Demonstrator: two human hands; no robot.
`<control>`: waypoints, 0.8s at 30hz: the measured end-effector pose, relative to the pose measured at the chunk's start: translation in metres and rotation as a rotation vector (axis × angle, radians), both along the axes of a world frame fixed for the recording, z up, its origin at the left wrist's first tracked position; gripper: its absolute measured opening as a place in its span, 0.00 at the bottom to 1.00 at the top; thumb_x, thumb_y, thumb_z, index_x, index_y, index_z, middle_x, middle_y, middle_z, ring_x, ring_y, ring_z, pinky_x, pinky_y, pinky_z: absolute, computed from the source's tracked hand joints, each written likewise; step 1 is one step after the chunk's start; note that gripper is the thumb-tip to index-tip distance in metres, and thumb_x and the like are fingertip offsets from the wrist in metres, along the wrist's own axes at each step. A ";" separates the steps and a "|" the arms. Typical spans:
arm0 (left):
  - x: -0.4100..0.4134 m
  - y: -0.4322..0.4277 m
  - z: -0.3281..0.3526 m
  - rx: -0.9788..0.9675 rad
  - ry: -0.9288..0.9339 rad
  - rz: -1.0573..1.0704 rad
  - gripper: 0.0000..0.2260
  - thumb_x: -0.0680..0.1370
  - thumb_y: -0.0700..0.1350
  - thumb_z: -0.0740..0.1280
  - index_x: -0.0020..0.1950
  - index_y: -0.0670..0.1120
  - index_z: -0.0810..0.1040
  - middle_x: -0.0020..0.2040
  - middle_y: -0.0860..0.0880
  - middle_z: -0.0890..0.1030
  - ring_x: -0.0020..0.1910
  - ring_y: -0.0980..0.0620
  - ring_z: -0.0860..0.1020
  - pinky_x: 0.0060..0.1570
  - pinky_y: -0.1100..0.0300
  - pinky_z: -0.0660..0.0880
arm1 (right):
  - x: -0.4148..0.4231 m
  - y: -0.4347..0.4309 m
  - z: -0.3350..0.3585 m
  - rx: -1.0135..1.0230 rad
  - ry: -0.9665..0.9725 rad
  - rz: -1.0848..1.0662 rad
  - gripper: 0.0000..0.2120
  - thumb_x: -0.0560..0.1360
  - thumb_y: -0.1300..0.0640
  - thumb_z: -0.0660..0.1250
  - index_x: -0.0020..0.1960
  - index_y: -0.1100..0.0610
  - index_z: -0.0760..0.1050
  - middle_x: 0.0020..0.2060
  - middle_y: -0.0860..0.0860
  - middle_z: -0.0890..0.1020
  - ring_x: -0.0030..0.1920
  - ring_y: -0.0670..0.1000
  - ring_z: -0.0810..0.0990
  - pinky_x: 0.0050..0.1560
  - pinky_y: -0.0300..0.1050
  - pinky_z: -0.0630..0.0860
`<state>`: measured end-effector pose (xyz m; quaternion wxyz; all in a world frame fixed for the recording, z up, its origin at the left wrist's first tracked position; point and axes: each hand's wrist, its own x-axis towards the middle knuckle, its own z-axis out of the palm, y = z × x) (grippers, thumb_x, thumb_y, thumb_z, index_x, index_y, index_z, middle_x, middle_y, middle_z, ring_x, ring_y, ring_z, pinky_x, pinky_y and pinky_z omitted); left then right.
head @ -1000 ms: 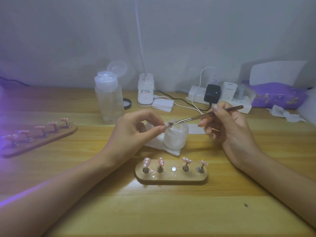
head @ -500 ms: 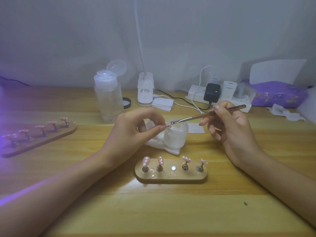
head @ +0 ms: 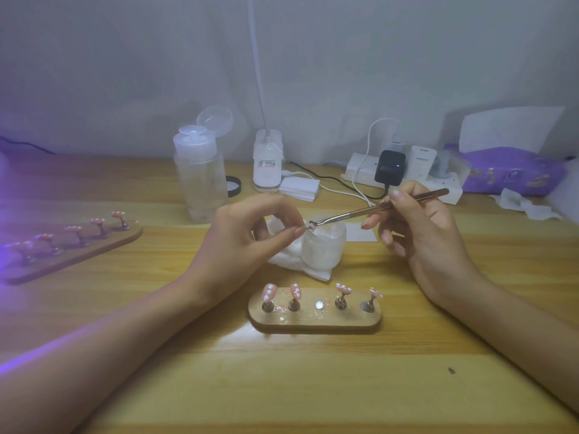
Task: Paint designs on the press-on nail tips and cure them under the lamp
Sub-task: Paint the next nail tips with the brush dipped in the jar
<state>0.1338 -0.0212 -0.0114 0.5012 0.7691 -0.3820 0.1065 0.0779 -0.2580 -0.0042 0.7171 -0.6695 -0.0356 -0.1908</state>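
My left hand [head: 250,233] pinches a small nail tip on its stand [head: 308,226] between thumb and forefinger, above a frosted jar [head: 322,249]. My right hand [head: 419,227] holds a thin metal tool [head: 376,209] like a pen, its tip touching the pinched nail tip. In front of me lies a wooden holder [head: 315,319] with several pink nail tips [head: 269,292] on small pegs and one bare magnet spot in the middle. A second wooden holder [head: 72,255] with several pink tips lies at the left in purple light.
A white tissue [head: 288,255] lies under the jar. Behind stand a clear pump bottle [head: 200,180] with its lid flipped up, a white lamp base [head: 268,161], a power strip [head: 407,173] with chargers and cables, and a purple tissue pack [head: 513,170].
Both hands hold nearly the same pose; the view has shifted slightly and the tool tip stays on the pinched nail tip.
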 end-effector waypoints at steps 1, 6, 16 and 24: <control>0.000 0.000 0.000 0.002 0.001 0.001 0.04 0.76 0.43 0.73 0.42 0.51 0.80 0.43 0.56 0.82 0.27 0.58 0.67 0.32 0.72 0.64 | 0.000 0.000 0.000 0.006 0.018 -0.017 0.10 0.83 0.55 0.60 0.42 0.54 0.68 0.33 0.55 0.84 0.26 0.47 0.72 0.23 0.35 0.64; 0.000 0.000 0.000 0.002 0.005 -0.003 0.06 0.76 0.41 0.73 0.42 0.50 0.80 0.42 0.56 0.82 0.27 0.58 0.69 0.31 0.72 0.65 | -0.001 0.000 0.002 0.033 -0.019 0.019 0.11 0.83 0.55 0.59 0.42 0.54 0.67 0.33 0.53 0.84 0.26 0.46 0.73 0.24 0.34 0.65; 0.000 0.001 0.000 -0.002 0.020 -0.005 0.05 0.76 0.42 0.74 0.42 0.50 0.81 0.42 0.56 0.82 0.27 0.58 0.67 0.31 0.71 0.64 | -0.001 0.000 0.001 0.009 -0.010 0.021 0.10 0.83 0.55 0.59 0.42 0.54 0.68 0.33 0.54 0.84 0.26 0.47 0.73 0.23 0.34 0.64; 0.000 0.000 0.000 -0.002 0.018 -0.003 0.06 0.76 0.42 0.74 0.41 0.48 0.81 0.36 0.61 0.79 0.25 0.58 0.67 0.30 0.73 0.63 | -0.001 0.000 0.001 0.017 -0.021 0.015 0.11 0.83 0.56 0.59 0.42 0.54 0.68 0.33 0.54 0.84 0.26 0.46 0.73 0.23 0.34 0.64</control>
